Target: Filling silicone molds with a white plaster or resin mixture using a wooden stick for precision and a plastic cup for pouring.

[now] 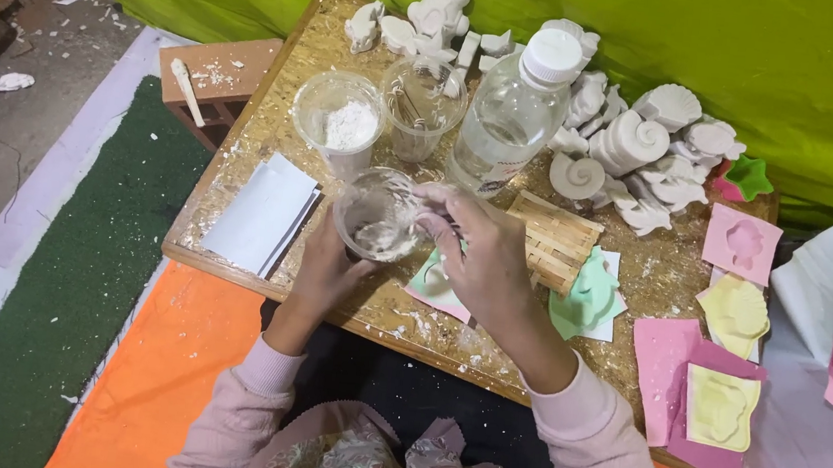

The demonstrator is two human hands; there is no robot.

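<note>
Your hands meet at a clear cup over the desk (275, 131).
Your left hand (325, 268) fingers wrap the clear plastic cup (378, 215); your right hand (480, 260) fingers pinch closed over its rim, whatever they hold hidden.

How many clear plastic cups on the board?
3. One cup sits at the front, held by the left hand, with the right hand at its rim. A second cup, holding white powder, stands behind it. The third cup stands beside the bottle. None seem hidden.
</note>
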